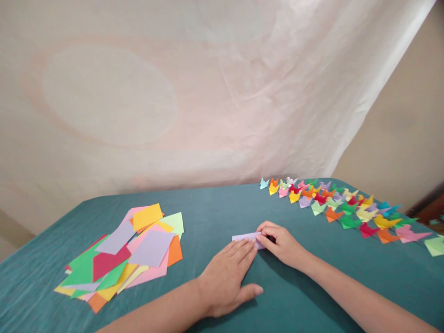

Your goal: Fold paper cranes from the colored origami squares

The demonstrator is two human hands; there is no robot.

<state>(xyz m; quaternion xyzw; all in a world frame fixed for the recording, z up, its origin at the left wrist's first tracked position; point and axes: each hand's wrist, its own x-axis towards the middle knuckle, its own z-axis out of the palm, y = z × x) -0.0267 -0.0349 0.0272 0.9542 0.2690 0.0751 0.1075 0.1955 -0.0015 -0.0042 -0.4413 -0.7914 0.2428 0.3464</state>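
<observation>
A folded strip of lilac paper lies on the teal tablecloth in front of me. My left hand lies flat with its fingers stretched out, the fingertips pressing on the strip's near edge. My right hand is closed in a pinch on the strip's right end, fingers curled over the fold.
A loose heap of coloured paper squares lies at the left. Several small folded paper figures stand in rows along the right side toward the table's edge. A cream cloth hangs behind the table.
</observation>
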